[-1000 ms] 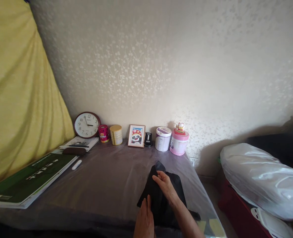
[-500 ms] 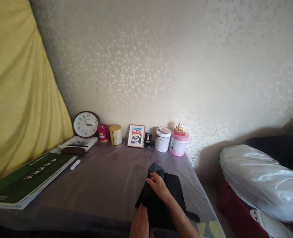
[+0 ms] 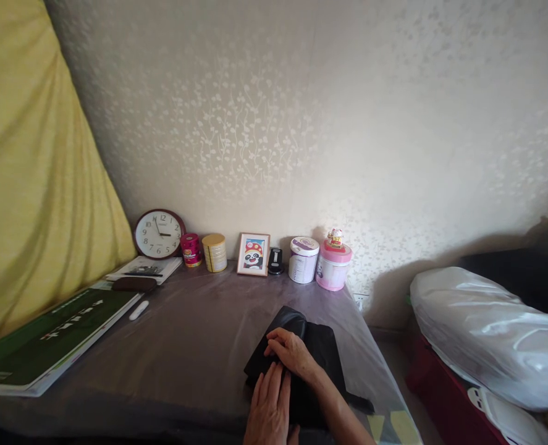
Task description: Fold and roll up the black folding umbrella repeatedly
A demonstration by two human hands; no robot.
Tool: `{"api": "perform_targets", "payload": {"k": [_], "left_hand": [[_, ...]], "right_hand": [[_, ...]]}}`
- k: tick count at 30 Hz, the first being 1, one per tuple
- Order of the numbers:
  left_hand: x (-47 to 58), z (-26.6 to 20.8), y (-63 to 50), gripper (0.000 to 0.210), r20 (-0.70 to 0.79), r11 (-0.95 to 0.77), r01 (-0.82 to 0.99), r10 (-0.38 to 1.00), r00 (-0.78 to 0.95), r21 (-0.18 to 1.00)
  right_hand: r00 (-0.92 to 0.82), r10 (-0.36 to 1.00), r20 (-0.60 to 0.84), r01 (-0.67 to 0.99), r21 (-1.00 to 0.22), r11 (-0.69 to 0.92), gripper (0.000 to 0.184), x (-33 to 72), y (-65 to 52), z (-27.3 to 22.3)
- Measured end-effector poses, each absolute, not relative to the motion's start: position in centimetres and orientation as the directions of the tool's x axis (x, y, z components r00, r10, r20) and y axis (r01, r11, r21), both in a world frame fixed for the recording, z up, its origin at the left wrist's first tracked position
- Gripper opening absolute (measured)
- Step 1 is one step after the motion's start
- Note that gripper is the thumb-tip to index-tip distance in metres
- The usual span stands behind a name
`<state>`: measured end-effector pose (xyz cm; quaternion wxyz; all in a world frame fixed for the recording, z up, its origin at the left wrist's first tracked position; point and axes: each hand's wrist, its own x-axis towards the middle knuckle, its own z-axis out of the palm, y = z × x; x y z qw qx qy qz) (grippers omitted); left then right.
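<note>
Hands (left hand (image 3: 270, 405), right hand (image 3: 288, 351)) press flat on black cloth (image 3: 317, 352).

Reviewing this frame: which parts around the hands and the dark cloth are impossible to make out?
- Black cloth, head view: its near part is hidden under both hands; what kind of garment it is cannot be told.
- Left hand: wrist cut off by the bottom edge.
- Right hand: fingertips curl into the fabric, so the grip is unclear.
- Tins' labels by the wall, such as the white tin: too small to read.
</note>
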<state>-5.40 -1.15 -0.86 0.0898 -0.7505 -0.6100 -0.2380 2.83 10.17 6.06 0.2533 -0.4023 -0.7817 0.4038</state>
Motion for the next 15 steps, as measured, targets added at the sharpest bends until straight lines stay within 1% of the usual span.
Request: {"api": "perform_targets", "payload": {"k": [3,6,8,11,13,15], "left_hand": [[-4.5,-1.2,-1.0,0.072,0.407,-0.129,0.981,0.912,0.059,0.146],[-4.2,-1.8,-1.0,0.065,0.408,-0.065,0.992,0.913,0.017,0.105],[-4.2,-2.1,-0.9,0.065,0.412,-0.051,0.995,0.911,0.01,0.087],[-4.2,-2.6,-0.8,0.064,0.381,-0.03,0.996,0.925,-0.005,0.087],[-4.2,-2.8,-0.8,0.063,0.357,-0.002,0.996,0.934,-0.028,0.085],[-4.2,-3.0,-0.8,0.064,0.339,0.031,0.996,0.939,-0.057,0.081]], "right_hand": [[-0.57,0.817,0.085,0.428,-0.819,0.383,0.023,3.0,9.9,6.1],[-0.63,0.767,0.121,0.421,-0.777,0.468,0.024,3.3,9.4,6.4],[-0.673,0.713,0.199,0.398,-0.714,0.575,0.023,3.6,8.9,6.5],[-0.732,0.594,0.334,0.34,-0.577,0.742,0.024,4.0,8.4,6.1],[-0.769,0.515,0.378,0.3,-0.498,0.814,0.027,4.3,8.5,5.6],[-0.786,0.483,0.386,0.304,-0.438,0.846,0.028,4.4,9.1,5.1]]}}
